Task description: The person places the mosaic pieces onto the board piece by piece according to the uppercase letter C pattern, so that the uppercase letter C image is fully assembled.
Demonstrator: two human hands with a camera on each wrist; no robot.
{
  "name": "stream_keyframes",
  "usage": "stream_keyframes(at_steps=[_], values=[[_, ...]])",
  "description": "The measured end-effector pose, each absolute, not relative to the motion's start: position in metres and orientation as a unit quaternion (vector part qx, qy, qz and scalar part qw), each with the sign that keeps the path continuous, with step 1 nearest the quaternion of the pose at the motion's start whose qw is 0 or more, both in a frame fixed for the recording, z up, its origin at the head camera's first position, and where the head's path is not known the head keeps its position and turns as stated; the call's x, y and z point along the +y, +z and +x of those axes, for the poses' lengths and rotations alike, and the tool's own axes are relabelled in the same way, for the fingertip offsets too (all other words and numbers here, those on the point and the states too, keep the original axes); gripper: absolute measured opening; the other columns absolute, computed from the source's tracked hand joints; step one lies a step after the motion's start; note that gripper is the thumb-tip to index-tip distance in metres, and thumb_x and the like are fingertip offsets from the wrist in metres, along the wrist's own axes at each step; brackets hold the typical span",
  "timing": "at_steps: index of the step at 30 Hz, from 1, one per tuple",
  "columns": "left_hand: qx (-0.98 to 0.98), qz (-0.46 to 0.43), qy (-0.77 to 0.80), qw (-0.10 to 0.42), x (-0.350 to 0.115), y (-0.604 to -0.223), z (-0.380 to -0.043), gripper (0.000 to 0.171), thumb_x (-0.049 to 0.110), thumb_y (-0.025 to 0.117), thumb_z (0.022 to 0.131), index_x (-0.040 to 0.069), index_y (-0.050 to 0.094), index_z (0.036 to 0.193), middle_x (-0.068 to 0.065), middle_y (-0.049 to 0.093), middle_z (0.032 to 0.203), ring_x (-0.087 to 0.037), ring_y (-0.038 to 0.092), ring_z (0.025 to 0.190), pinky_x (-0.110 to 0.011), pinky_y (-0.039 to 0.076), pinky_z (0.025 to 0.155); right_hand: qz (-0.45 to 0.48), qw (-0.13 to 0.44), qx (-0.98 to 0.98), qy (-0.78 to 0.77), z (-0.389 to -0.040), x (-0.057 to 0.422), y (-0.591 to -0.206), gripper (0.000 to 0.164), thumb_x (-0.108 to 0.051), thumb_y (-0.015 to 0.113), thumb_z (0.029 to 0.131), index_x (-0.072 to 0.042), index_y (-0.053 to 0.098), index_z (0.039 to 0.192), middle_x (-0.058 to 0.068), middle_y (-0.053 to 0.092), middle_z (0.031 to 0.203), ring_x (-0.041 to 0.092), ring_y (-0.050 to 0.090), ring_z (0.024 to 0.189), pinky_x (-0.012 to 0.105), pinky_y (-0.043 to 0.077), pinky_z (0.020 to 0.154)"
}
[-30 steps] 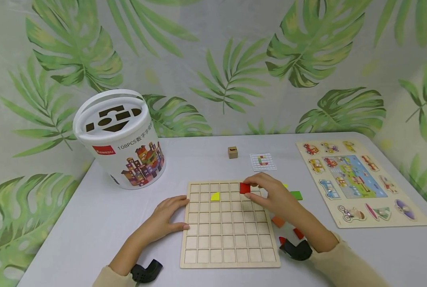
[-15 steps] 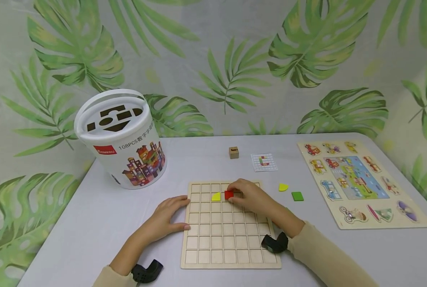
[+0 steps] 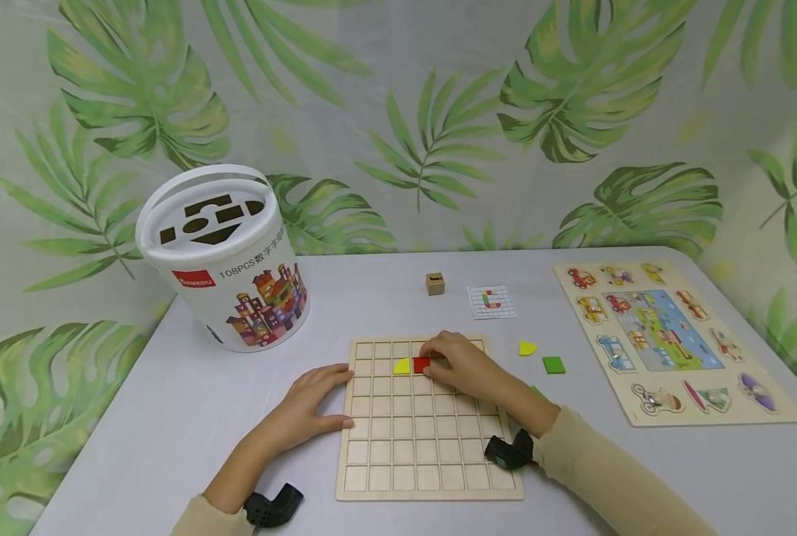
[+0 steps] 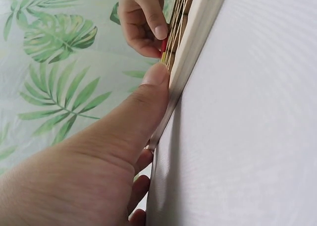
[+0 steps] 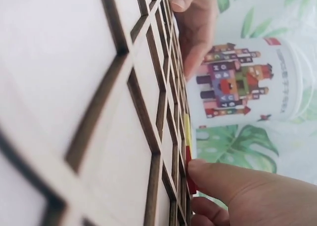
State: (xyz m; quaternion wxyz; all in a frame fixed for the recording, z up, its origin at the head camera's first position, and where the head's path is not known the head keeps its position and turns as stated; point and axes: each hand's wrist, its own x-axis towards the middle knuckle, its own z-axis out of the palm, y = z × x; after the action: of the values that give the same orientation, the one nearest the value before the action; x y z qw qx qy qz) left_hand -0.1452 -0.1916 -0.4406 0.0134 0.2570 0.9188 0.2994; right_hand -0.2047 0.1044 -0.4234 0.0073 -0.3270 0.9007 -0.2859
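My right hand [image 3: 467,366] pinches a red square tile [image 3: 421,365] at a cell in the second row of the wooden grid board [image 3: 415,450]. In the cell just left of it lies a yellow quarter-circle tile [image 3: 401,366]. The right wrist view has the thumb against the edge of the red tile [image 5: 191,172], next to the yellow tile [image 5: 187,129]. My left hand [image 3: 310,406] rests at the board's left edge, thumb and fingers spread apart along it. In the left wrist view, the left thumb [image 4: 156,76] touches the board's side.
Right of the board lie a yellow tile [image 3: 526,348] and a green square tile [image 3: 554,365]. A pattern card [image 3: 491,302] and a small wooden block [image 3: 435,284] sit behind it. A white bucket [image 3: 227,260] stands back left, a picture puzzle [image 3: 667,331] at right.
My right hand has carried the red tile left across the board and down beside the yellow piece, uncovering the yellow and green tiles at right. The left hand has stayed in place.
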Motion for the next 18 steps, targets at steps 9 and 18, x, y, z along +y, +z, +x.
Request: stream_keyframes(at_steps=[9,18], values=[[0.919,0.257,0.299,0.014,-0.192,-0.441,-0.146,0.074,0.049,0.068,0.072,0.011,0.046,0.131,-0.004,0.038,0.137,-0.026,0.028,0.128,-0.048,0.016,0.104,-0.324,0.039,0.898,-0.294,-0.202,0.105,-0.419,0.031,-0.023,0.067,0.081,-0.011,0.061,0.108,-0.001,0.055,0.103,0.017,0.048,0.099,0.035,0.041,0.086],[0.917,0.261,0.301,0.010,-0.193,-0.443,-0.146,0.074,0.051,0.067,0.072,0.011,0.045,0.131,-0.003,0.038,0.138,-0.026,0.027,0.128,-0.047,0.016,0.104,-0.294,0.049,0.873,-0.385,-0.190,0.130,-0.398,0.050,-0.029,0.065,0.083,-0.010,0.049,0.126,0.005,0.051,0.120,0.024,0.047,0.108,0.042,0.042,0.088]])
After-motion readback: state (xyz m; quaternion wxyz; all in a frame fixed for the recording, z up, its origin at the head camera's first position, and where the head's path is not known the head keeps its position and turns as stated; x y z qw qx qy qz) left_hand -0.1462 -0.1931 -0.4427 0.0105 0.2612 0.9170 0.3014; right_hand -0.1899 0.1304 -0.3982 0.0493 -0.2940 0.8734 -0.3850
